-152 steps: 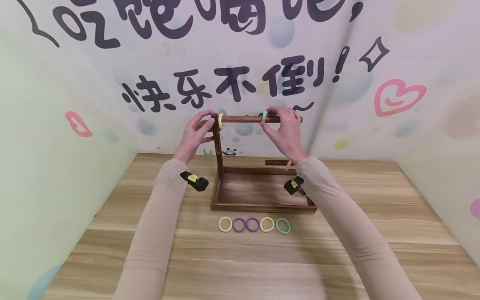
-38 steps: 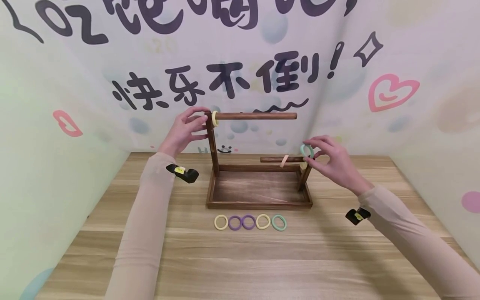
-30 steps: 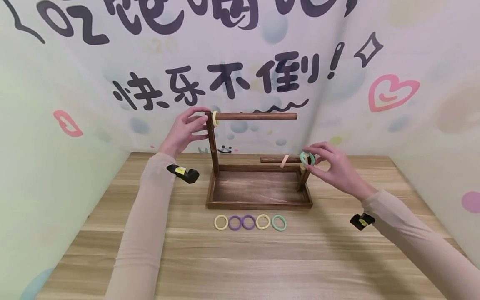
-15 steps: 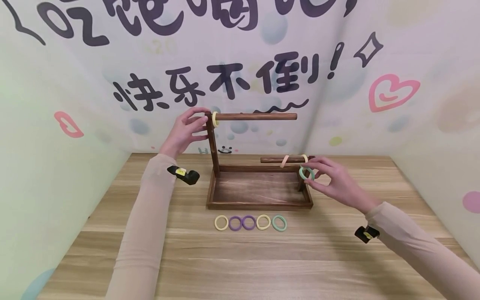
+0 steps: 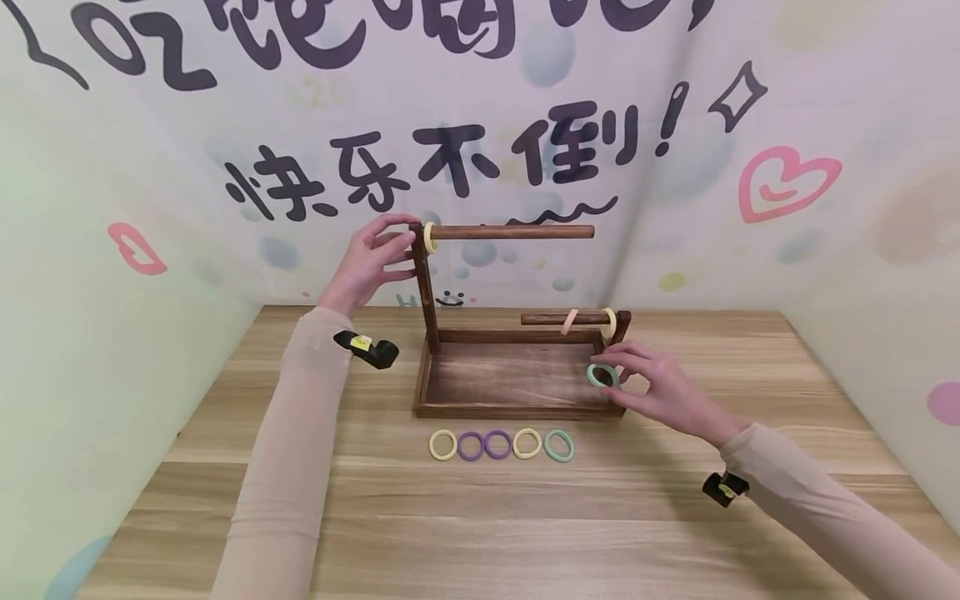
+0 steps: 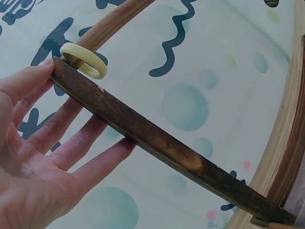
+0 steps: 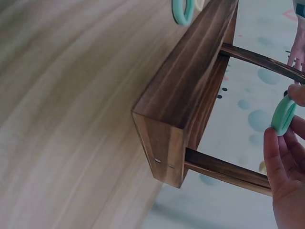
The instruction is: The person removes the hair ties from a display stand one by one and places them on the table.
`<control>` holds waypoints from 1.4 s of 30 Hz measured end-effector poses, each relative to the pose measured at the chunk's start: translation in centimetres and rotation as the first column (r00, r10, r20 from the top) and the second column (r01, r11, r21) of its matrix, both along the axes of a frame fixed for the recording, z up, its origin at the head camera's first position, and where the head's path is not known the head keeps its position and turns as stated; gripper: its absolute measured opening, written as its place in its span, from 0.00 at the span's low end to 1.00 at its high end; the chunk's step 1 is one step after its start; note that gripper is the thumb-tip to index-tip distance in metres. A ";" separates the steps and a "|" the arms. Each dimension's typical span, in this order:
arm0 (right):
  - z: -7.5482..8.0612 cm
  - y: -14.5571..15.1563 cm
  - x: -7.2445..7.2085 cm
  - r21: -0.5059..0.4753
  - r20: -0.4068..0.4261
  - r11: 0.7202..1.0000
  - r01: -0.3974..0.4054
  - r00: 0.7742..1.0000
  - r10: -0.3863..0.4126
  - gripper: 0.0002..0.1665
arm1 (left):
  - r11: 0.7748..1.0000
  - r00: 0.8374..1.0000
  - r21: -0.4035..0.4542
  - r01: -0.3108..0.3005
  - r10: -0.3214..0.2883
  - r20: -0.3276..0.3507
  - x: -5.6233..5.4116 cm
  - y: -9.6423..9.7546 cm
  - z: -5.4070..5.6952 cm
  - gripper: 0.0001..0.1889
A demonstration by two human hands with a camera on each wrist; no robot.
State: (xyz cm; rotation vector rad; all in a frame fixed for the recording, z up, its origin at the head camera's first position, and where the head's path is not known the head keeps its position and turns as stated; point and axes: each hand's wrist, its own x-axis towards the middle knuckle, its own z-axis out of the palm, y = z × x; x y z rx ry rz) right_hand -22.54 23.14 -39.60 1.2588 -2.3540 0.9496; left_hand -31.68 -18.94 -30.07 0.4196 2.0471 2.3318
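My left hand (image 5: 369, 265) holds the top of the tall post (image 5: 426, 292) of a dark wooden rack. In the left wrist view the thumb lies at the post's top end, with the other fingertips along its edge. My right hand (image 5: 660, 387) pinches a mint green ring (image 7: 283, 115) between thumb and fingers, over the right end of the rack's tray (image 5: 517, 411). A pale yellow ring (image 6: 85, 59) hangs on the upper bar (image 5: 517, 232), beside the tall post. On the lower bar (image 5: 543, 320) hang a pink ring (image 5: 569, 322) and a pale yellow ring (image 5: 610, 323).
Before the tray, a row of rings lies on the wooden table (image 5: 480, 533): a yellow ring (image 5: 443, 445), two touching purple rings (image 5: 471, 447), another yellow ring (image 5: 527, 443) and a green ring (image 5: 558, 446). A printed wall cloth (image 5: 300, 125) stands behind.
The green ring was around the upper bar in my right hand; it came off, moved right past the lower bar's post, then down in front of it. My left hand stays at the tall post.
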 end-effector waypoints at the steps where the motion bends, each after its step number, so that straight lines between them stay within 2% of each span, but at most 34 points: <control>1: -0.2 0.0 0.1 0.007 0.012 1.000 0.003 1.000 -0.003 0.26 | 1.000 1.000 -0.002 0.000 0.000 -0.001 0.0 0.0 0.0 0.10; 9: -1.7 -0.2 0.9 0.067 0.094 0.997 0.037 0.995 -0.044 0.22 | 1.000 1.000 -0.001 0.004 -0.004 0.000 0.0 -0.1 0.1 0.10; 13: -2.6 0.0 1.0 0.061 0.123 0.997 0.035 0.991 -0.043 0.22 | 1.000 1.000 0.003 0.004 -0.004 0.001 -0.1 -0.1 0.1 0.11; 26: -4.3 -0.2 1.5 0.031 0.142 0.995 -0.090 0.986 0.085 0.24 | 1.000 1.000 0.008 -0.013 0.013 -0.002 -0.1 0.0 0.0 0.10; 29: -4.5 -0.3 1.8 0.035 0.170 0.994 -0.103 0.981 0.095 0.23 | 1.000 1.000 0.011 -0.012 0.012 -0.003 -0.1 0.0 0.0 0.10; 35: -4.9 -0.3 2.1 0.077 0.203 0.994 -0.078 0.977 0.061 0.22 | 1.000 1.000 0.006 -0.012 0.012 -0.008 -0.1 0.0 -0.1 0.10; 42: -5.7 -0.4 2.1 0.101 0.263 0.987 -0.127 0.960 0.096 0.18 | 1.000 1.000 -0.005 -0.018 0.018 -0.008 -0.1 0.0 -0.1 0.10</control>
